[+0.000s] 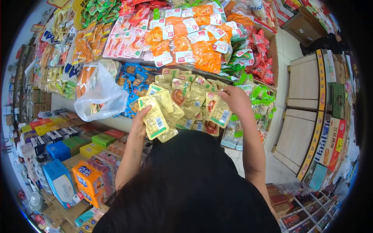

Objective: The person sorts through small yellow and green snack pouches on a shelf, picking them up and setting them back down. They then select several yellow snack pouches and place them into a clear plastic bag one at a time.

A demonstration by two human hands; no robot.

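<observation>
My left hand (139, 121) is closed around a few gold snack packets (156, 121), fanned out with their barcode sides up. In my right hand (235, 99), thumb and fingers pinch the top edge of another gold packet (218, 110) with a clear window, a barcode and a green lower strip. Between and beyond my hands lies a pile of similar gold packets (193, 101), some showing a round brown food through a window. Part of that pile is hidden under the held packets.
A white plastic bag (101, 95) rests to the left, beside blue-wrapped snacks (136, 79). Orange packets (206, 50) cover the back of the display, with red packets (261, 54) at its right. Stacked boxes (64, 182) stand lower left. Wooden shelving (297, 128) stands at the right.
</observation>
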